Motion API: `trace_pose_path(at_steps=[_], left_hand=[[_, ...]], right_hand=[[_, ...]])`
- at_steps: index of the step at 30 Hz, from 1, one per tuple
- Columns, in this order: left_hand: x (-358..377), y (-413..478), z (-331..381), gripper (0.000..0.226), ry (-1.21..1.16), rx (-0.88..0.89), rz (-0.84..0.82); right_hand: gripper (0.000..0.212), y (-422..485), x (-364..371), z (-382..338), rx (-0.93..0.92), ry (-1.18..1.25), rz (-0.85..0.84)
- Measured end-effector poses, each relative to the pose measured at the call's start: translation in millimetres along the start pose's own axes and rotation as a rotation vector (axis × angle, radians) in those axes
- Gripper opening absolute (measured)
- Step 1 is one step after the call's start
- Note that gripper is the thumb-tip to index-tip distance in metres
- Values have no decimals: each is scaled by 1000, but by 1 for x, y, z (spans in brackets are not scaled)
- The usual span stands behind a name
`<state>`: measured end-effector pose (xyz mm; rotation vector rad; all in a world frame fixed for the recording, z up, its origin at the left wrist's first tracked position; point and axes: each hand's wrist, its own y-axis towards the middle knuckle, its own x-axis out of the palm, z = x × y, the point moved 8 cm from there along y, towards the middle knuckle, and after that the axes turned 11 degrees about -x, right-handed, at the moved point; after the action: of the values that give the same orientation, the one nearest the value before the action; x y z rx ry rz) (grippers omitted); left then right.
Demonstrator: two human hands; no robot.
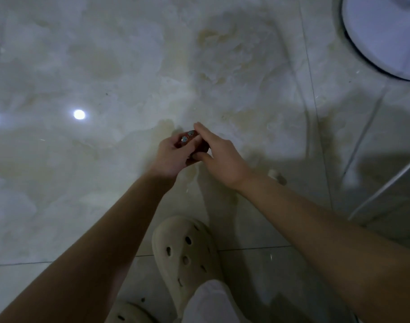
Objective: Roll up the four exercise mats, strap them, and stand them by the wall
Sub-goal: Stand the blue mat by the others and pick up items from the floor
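Though dimly lit and slightly blurred: left hand (170, 155) at centre, fingers curled round a small reddish item (187, 136) with pale round studs; kind of item not discernible. Right hand (219, 157) just right of it, forefinger stretched over the item's top, thumb against its near side, pinching it. Both hands held above a glossy marbled floor (106, 66). Near, below the hands: cream clog (187, 248); second clog (129, 313) at the near edge, partly cut off. Far right: white round base (381, 36), cut by the frame. Left: bright reflection (79, 114) on the tiles. Small pale object (273, 173) on the floor, beside the right wrist.
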<state>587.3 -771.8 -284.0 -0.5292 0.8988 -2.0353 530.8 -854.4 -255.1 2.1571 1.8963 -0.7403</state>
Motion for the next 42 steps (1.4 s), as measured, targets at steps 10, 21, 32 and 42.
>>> trace_pose_path(at_steps=[10,21,32,42], left_hand=[[0,-11,-33,20,-188,-125,-45],[21,-14,-29,52,-109,-78,-37],[19,-19,-14,52,-170,-230,16],[24,-23,-26,11,-92,-179,-26]], right_hand=[[61,-6,18,0,-103,-366,-280],[50,-13,10,20,107,37,-82],[45,-4,1,10,43,57,-59],[47,-62,-69,58,383,-639,224]])
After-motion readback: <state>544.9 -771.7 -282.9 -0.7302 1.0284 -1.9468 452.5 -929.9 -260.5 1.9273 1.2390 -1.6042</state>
